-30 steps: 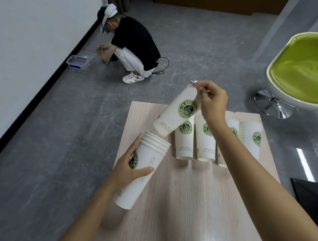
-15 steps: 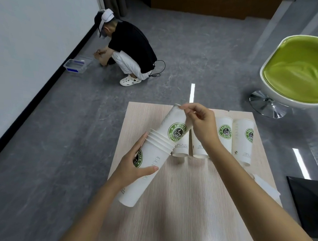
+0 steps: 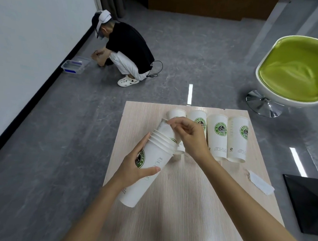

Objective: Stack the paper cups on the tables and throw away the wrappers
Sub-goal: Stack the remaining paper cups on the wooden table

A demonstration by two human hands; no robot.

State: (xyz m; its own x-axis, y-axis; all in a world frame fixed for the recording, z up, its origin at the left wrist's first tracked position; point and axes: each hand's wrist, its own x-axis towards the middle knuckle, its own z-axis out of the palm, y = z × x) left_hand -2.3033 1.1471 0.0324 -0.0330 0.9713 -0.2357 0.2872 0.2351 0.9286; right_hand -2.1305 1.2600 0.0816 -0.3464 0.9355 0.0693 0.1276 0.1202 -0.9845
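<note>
Wood-grain counter (image 3: pixel 186 214) carries it all. Tilted stack of paper cups (image 3: pixel 159 154) sits over its left side. Left grip (image 3: pixel 133 167) is wrapped round mid-stack, thumb across the front. Right grip (image 3: pixel 188 138) pinches the rim of the top cup (image 3: pixel 164 129), which is mostly nested. Row of four cups (image 3: pixel 219 138) stands behind, two partly hidden by the right hand. Wrapper (image 3: pixel 260 182) lies at the right edge.

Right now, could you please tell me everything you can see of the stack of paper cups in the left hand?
The stack of paper cups is white and nested, with several rolled rims layered at its upper end. A round green logo shows partly under the left hand, whose grip wraps its middle. The stack leans away from the person, over the left edge of the wooden table. The right hand pinches the rim of the top cup, which sits partly inside.
</note>
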